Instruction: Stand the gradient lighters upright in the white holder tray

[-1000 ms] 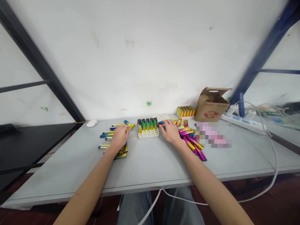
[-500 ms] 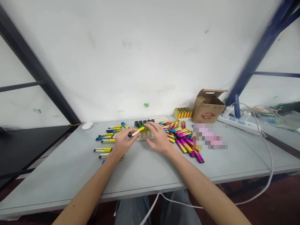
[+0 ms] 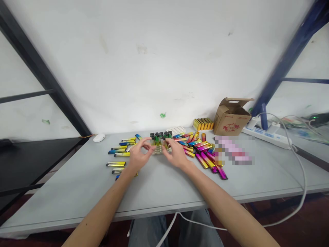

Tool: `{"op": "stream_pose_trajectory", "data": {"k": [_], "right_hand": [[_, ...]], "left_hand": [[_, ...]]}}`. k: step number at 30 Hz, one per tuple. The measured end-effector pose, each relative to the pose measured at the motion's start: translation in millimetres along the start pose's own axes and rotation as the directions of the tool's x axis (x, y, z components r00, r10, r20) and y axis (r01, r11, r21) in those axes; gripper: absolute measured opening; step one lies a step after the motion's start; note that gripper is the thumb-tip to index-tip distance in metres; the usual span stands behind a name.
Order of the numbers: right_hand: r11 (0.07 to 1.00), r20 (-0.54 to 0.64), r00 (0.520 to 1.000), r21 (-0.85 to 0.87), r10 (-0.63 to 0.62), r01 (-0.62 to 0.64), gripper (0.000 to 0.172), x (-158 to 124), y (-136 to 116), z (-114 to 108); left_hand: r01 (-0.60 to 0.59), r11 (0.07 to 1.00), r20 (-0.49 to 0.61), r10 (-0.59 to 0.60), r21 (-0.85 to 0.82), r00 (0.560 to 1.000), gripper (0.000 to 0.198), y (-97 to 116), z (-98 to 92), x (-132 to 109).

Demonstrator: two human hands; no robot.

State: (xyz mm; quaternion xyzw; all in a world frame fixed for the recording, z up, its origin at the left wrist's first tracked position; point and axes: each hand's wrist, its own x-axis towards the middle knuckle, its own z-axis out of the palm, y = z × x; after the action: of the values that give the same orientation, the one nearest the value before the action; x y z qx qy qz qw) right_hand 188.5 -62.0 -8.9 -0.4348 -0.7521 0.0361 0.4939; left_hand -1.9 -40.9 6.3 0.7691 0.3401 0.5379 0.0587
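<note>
Though L hand (image 3: 137,157) & R hand (image 3: 178,155) grips unclear, grey table (image 3: 64,192) abuts white wall (image 3: 154,68).

A cardboard box (image 3: 232,118) stands at the back of the grey table (image 3: 77,192). Just right of the box lies a white power strip (image 3: 267,134), with a white cable (image 3: 301,171) hanging over the table edge. Far left of the box lies a white mouse (image 3: 99,137).

White tray (image 3: 157,151) with upright lighters (image 3: 161,137)
The tray sits flat, its back row filled with dark-capped, green-to-yellow lighters standing side by side; its front is mostly hidden. Loose yellow-blue lighters (image 3: 119,151) lie flat to its left, pink-gold lighters (image 3: 205,156) to its right
</note>
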Motion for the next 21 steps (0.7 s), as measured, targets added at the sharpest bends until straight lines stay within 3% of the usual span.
{"op": "stream_pose_trajectory", "data": {"k": [2, 4, 7, 10, 14, 21], "right_hand": [[0.982, -0.030, 0.991, 0.138, 0.131, -0.126, 0.006, 1.3, -0.1, -2.5], [0.908, -0.048, 0.963, 0.348, 0.265, -0.232, 0.005, 4.1, 0.3, -3.9], [0.680, -0.014, 0.894, 0.655, 0.447, -0.330, 0.002, 10.7, 1.5, -5.2], [0.463, 0.062, 0.820, 0.799, 0.569, -0.382, 0.014, 17.0, 2.8, -8.1], [0.330, 0.175, 0.793, 0.841, 0.584, -0.429, 0.022, 19.6, 4.3, -13.9], [0.166, 0.301, 0.790, 0.879, 0.534, -0.448, 0.014, 20.4, 4.8, -15.1]], "left_hand": [[0.050, 0.997, -0.056, -0.046, 0.061, 0.997, 0.019, -9.0, -2.6, 0.5], [0.082, 0.988, -0.095, -0.069, 0.134, 0.993, 0.020, -18.2, -4.7, 0.6], [0.115, 0.969, -0.086, -0.098, 0.220, 0.991, 0.025, -28.5, -5.6, -0.4], [0.117, 0.956, -0.037, -0.111, 0.269, 0.993, 0.028, -33.3, -3.4, -3.0], [0.091, 0.957, 0.019, -0.100, 0.277, 0.995, 0.029, -34.8, -0.5, -6.2], [0.099, 0.954, 0.027, -0.111, 0.282, 0.993, 0.027, -35.8, -1.2, -5.3]]}}
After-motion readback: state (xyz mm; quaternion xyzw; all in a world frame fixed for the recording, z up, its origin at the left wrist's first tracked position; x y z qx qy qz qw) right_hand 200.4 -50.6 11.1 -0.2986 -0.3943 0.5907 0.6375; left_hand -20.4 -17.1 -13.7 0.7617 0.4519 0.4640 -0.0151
